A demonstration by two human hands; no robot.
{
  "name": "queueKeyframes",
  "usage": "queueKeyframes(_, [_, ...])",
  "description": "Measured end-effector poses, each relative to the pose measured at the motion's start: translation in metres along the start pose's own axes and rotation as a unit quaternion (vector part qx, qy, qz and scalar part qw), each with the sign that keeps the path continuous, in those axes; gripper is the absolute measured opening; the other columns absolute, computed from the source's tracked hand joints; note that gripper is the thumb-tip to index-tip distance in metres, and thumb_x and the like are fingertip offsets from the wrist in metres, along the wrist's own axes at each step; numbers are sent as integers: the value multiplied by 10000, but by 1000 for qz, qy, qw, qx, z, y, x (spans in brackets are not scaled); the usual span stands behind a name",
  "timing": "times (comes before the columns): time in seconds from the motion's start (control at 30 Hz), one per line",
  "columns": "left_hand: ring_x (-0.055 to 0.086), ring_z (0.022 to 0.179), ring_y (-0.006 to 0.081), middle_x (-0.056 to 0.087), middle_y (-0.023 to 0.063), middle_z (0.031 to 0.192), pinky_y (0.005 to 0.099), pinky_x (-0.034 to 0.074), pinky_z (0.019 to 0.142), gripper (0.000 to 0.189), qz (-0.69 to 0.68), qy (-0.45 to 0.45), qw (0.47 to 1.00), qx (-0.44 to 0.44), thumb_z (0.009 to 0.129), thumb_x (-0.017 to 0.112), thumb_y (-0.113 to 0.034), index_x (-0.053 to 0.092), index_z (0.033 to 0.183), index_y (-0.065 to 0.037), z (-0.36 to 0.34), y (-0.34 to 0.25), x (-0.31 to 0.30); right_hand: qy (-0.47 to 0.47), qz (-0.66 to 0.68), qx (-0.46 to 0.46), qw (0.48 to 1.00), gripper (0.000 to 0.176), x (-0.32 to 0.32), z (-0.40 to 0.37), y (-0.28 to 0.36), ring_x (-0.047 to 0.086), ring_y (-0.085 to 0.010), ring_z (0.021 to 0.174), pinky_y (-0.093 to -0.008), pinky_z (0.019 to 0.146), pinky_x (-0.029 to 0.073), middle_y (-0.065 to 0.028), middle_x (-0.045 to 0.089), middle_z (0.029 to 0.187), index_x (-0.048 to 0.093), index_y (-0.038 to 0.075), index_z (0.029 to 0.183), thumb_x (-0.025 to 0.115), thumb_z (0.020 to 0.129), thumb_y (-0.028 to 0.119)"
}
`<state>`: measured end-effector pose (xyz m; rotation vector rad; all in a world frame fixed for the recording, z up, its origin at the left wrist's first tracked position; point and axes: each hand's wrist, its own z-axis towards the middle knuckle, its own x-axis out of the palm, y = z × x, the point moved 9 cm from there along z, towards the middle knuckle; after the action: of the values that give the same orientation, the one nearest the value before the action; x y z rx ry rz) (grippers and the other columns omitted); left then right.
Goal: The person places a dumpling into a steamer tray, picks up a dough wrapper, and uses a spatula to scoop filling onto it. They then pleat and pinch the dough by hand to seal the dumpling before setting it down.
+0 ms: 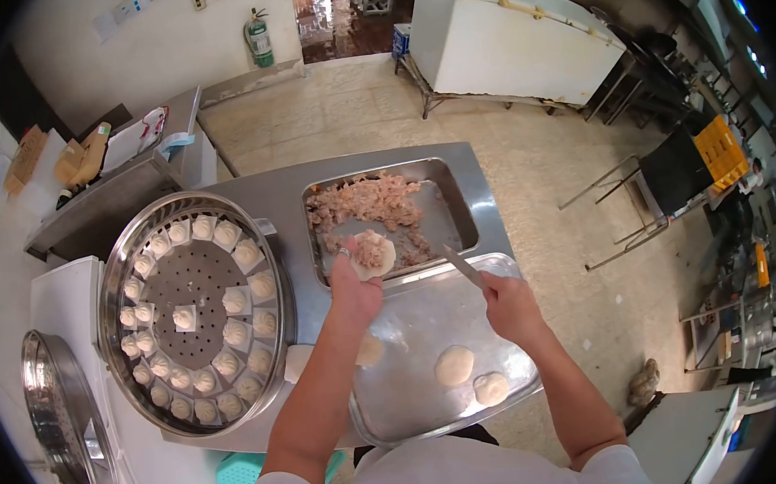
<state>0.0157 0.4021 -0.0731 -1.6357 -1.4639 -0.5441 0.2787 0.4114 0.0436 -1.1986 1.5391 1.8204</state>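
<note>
My left hand (352, 287) is cupped around a round dough wrapper (387, 265) with a mound of minced meat filling (369, 248) on it. It is held over the near left part of a deep steel pan (470, 223), where more pinkish minced meat (367, 200) is heaped toward the back left. My right hand (507, 303) grips a flat metal spatula (463, 266), its tip pointing at the pan's near right side. Below both hands lies a shallow metal tray (412, 321) with dough rounds (454, 365) on it, one partly behind my left forearm.
To my left stands a large round steamer (109, 261) with a perforated bottom, holding many pleated buns (184, 318) on paper squares. Another round steel steamer ring (39, 392) is farther left. A chest freezer (500, 45) and a black chair (675, 168) stand beyond the table.
</note>
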Motion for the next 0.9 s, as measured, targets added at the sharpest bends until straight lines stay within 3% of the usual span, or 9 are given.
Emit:
queueKeyframes(0.17, [677,1125,245,695,110,1193,397,556,990,406,29,44,998,-26,1111,403,-355,623,1212,-29,6,16,1,-83,-39,-164,982,445,-11,2,78,648,-358,727,-444,678,556,-162,603,846,708,120,1261,619,845,-11])
queueKeyframes(0.33, [669,1137,246,694,108,1199,406,552,987,445,51,81,995,-31,1116,381,-386,627,1220,-30,2,21,7,-65,-110,-185,974,544,18,6,86,649,-295,753,-427,633,545,-101,581,888,693,140,1274,639,774,-68])
queueKeyframes(0.47, [660,1159,251,676,109,1243,414,548,1002,434,39,26,998,-41,1108,412,-382,603,1265,-25,-2,21,3,-79,-128,-198,969,554,24,4,84,645,-287,767,-422,631,546,-91,566,896,675,132,1290,633,775,-68])
queueKeyframes(0.67, [659,1166,264,664,112,1259,411,550,1008,421,30,-35,998,-32,1096,452,-384,597,1256,-23,-12,17,1,-80,-113,-135,981,532,29,9,71,662,-322,788,-460,658,545,-137,618,944,665,105,1299,637,796,-65])
queueKeyframes(0.77, [661,1161,261,666,116,1242,405,555,1003,375,6,-37,999,-31,1089,479,-352,600,1228,-26,-5,18,-6,-102,-76,-79,989,406,33,26,48,677,-321,776,-457,647,539,-173,642,860,679,56,1260,601,873,-36])
queueKeyframes(0.87, [671,1141,266,674,130,1218,405,562,999,295,-15,7,999,-31,1059,545,-268,598,1219,-26,3,14,-8,-12,111,-2,994,301,56,38,14,653,-274,698,-428,624,520,-160,583,684,699,4,1218,570,948,41])
queueKeyframes(0.9, [676,1130,280,680,141,1208,412,562,1003,279,-12,22,999,-27,1043,569,-236,597,1222,-23,3,13,-6,59,135,78,986,297,62,34,6,643,-255,689,-416,627,515,-153,579,668,698,-11,1215,570,957,64])
